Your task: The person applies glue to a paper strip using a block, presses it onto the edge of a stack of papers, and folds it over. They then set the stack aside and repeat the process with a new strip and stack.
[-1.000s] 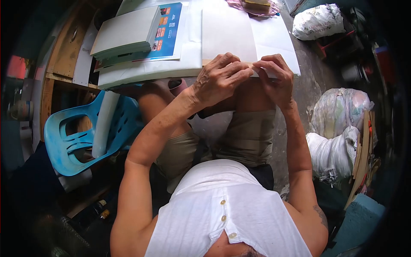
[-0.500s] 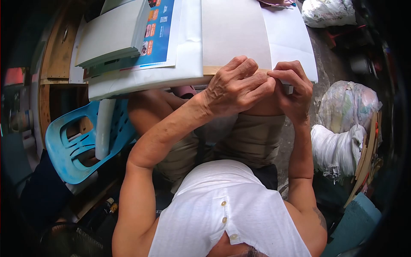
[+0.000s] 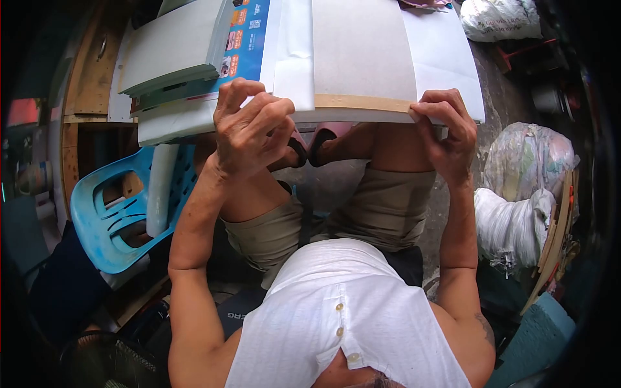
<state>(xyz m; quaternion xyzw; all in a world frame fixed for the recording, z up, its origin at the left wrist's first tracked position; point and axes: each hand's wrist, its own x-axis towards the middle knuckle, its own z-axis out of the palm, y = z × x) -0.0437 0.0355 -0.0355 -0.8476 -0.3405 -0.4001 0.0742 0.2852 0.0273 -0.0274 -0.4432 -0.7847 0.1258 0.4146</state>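
Note:
A pale grey sheet (image 3: 365,48) lies on the work surface, with a narrow tan strip (image 3: 362,101) along its near edge. My right hand (image 3: 449,132) pinches the right end of this strip between thumb and fingertips, at the surface's front edge. My left hand (image 3: 251,126) is off to the left of the strip, by the front of the white sheet (image 3: 294,71), its fingers bent inward. Whatever its fingertips may hold is hidden. A stack of pale cards (image 3: 171,48) sits beyond my left hand, on a blue printed sheet (image 3: 249,48).
On the left stands a blue plastic chair (image 3: 97,213) with a clear roll (image 3: 160,194) leaning on it. To the right are a stuffed clear bag (image 3: 527,158), a white bundle (image 3: 511,216) and wooden slats (image 3: 556,233). A fan (image 3: 107,359) is at lower left.
My left hand has moved left, away from my right hand, uncovering the tan strip. My right hand stays at the strip's right end. The view has shifted slightly.

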